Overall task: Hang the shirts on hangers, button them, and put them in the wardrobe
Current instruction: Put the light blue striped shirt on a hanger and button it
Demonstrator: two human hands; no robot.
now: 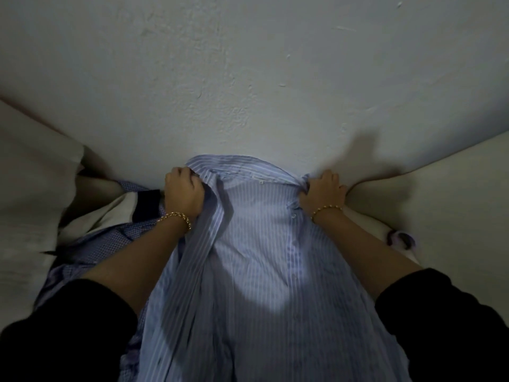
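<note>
A light blue striped shirt (256,257) hangs open in front of me, collar up against the white wall, its inside and label showing. My left hand (183,193) grips the shirt's left shoulder by the collar. My right hand (322,193) grips its right shoulder, fabric bunched under the fingers. Both wrists wear gold bracelets. No hanger shows. A second shirt, blue with a small check pattern (110,244), lies lower left behind my left forearm.
A rough white wall (248,78) fills the upper view. White bedding or pillows (33,188) lie at left and a white surface (454,202) at right. A dark-edged white cloth (132,208) lies by the checked shirt. A small purple item (402,238) sits at right.
</note>
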